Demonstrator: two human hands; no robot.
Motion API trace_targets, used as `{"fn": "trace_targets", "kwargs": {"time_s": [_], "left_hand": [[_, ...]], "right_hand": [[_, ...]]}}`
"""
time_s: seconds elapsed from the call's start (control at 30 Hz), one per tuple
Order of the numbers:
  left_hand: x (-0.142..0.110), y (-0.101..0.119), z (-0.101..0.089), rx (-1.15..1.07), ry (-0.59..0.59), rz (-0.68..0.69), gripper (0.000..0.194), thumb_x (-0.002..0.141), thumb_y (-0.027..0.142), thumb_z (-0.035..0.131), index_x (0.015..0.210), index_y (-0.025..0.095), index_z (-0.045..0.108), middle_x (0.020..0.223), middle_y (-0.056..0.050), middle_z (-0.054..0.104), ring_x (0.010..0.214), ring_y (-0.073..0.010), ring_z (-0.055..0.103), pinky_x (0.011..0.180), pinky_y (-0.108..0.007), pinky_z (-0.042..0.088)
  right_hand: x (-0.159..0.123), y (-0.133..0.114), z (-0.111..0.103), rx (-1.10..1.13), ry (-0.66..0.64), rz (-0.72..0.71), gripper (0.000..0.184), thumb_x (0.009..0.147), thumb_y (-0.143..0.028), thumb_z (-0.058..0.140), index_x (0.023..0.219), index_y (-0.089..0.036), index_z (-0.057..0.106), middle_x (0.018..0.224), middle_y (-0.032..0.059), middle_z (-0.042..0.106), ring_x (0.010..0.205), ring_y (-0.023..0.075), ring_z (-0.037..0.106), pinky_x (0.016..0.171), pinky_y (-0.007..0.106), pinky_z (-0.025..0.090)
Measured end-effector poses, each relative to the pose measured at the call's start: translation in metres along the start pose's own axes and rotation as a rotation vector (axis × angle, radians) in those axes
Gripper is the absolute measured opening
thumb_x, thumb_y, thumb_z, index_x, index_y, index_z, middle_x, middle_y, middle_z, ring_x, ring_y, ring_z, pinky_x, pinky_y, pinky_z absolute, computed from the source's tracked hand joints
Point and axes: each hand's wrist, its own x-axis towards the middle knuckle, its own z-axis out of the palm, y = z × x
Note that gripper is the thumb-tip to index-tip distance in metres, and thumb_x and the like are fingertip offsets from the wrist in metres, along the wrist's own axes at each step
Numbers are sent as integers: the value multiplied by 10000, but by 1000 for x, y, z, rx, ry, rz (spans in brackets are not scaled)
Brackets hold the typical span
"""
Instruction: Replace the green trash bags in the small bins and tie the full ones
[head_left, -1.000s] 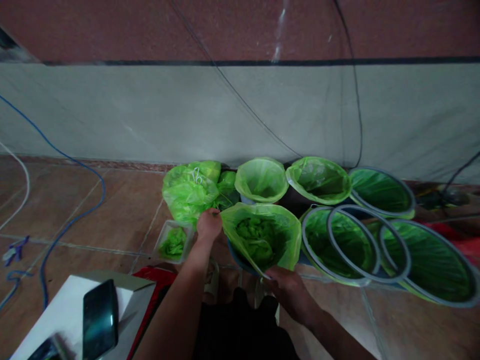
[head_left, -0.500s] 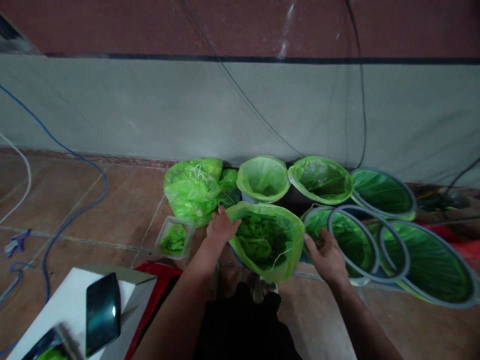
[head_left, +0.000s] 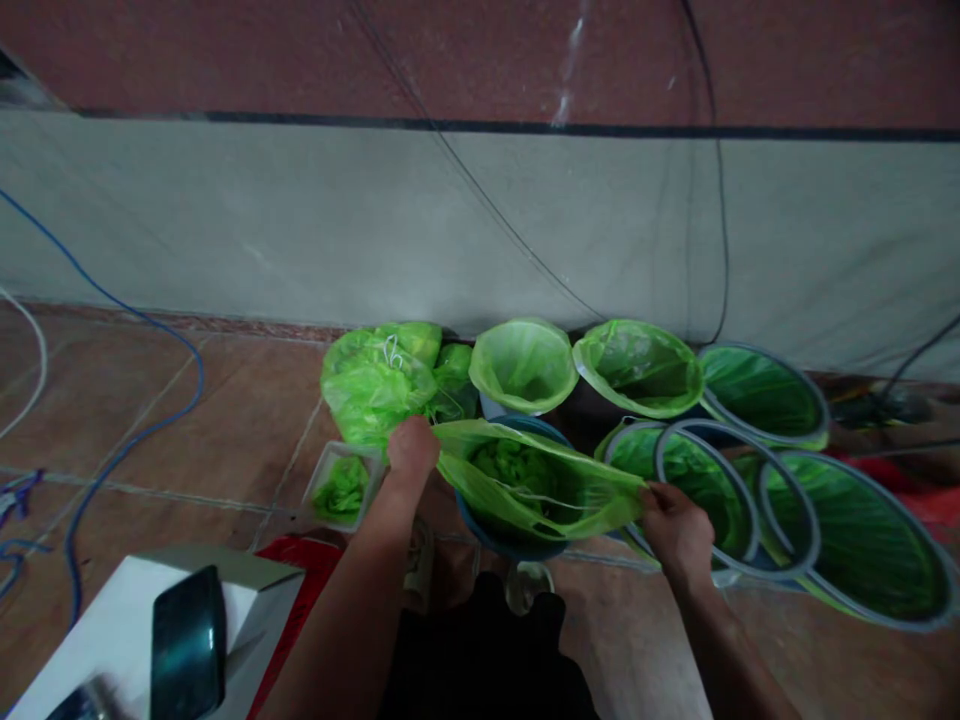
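A green plastic bag [head_left: 525, 490] lines a blue bin [head_left: 510, 545] in front of me, with crumpled green material inside. My left hand [head_left: 411, 450] is closed on the bag's left edge. My right hand [head_left: 675, 520] is closed on its right edge. The bag's mouth is stretched flat and wide between the two hands, off the bin's rim.
Two more green-lined bins [head_left: 523, 365] [head_left: 637, 365] stand behind by the wall. Grey-rimmed green-lined hoops [head_left: 862, 530] lie to the right. A full green bag [head_left: 375, 385] and a small clear tray [head_left: 341, 485] are at left. A phone [head_left: 187, 645] rests on a white box; cables cross the floor.
Both hands have closed on the bag's edges and pulled them apart. The bag's mouth, which sat round over the bin rim, is now stretched flat sideways.
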Motion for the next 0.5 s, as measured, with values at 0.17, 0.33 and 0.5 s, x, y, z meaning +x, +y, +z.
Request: {"fn": "trace_targets", "kwargs": {"time_s": [0.17,0.33,0.5], "left_hand": [[1,4,3,-21,24,-50,312,825,122,443,1026,119,682,1041,-172,701,1014,-295,661,790,-349,522],[0,5,3,-32,25,-49,308,845,130,433,1022,117,685,1040,-175,702,1014,-297,662,807,-361,517],[-1,-3,5,-35,43,-45,315,824,81,456,1033,108,690,1056,-169,700,1030,-274,652,827,-336,503]], "right_hand": [[15,-30,2,-53,57,-151,507,828,-463,453,1193,-148,612,1090,149,666,947,292,627,822,399,466],[21,-63,28,-209,-195,-426,471,794,-372,569,1216,-162,593,1069,159,659,992,304,613,843,396,460],[29,-50,41,-32,-213,-196,286,805,-253,484,981,-163,691,791,109,684,720,258,648,664,357,471]]}}
